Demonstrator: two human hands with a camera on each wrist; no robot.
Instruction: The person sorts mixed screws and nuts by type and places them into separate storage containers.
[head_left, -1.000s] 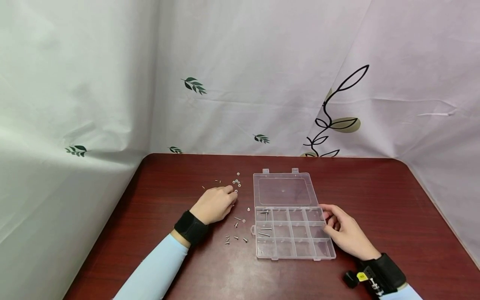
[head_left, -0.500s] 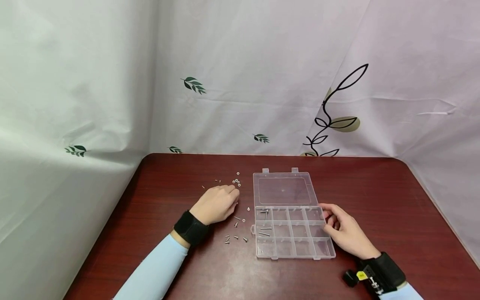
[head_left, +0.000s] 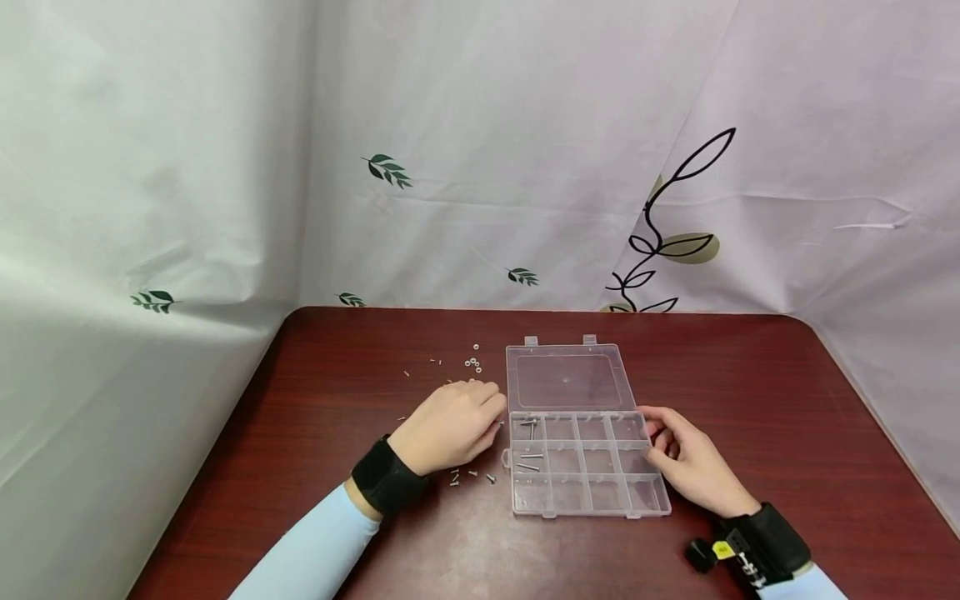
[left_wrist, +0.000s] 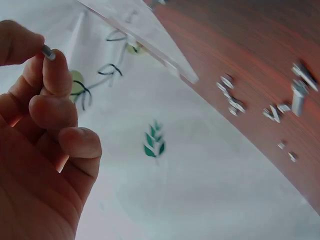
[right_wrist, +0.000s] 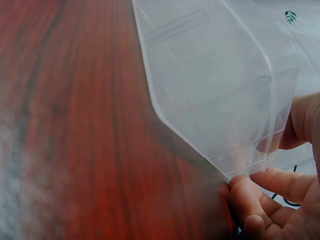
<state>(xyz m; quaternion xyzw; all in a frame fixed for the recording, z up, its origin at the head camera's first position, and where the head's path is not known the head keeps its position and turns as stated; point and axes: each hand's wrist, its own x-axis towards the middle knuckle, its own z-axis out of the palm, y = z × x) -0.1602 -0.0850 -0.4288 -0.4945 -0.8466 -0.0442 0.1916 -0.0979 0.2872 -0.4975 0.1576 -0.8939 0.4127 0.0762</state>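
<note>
My left hand (head_left: 452,425) hovers over the table just left of a clear plastic compartment box (head_left: 585,514). In the left wrist view, thumb and index finger pinch a small silver nut (left_wrist: 48,52), seen edge-on. The box lies with its lid (head_left: 567,382) folded back, and a few screws (head_left: 528,467) lie in its left compartments. My right hand (head_left: 693,462) holds the box's right side near the hinge; in the right wrist view its fingers (right_wrist: 245,197) bend around the corner of the translucent wall.
Several nuts (head_left: 473,362) lie on the dark red wooden table (head_left: 750,375), beyond the left hand. More screws (head_left: 491,478) are scattered between that hand and the near edge. A pale leaf-printed cloth (head_left: 480,167) hangs behind the table.
My left hand has moved right, toward the box, away from the group of nuts, with the small nut between its fingertips. The right hand and the box have stayed in place.
</note>
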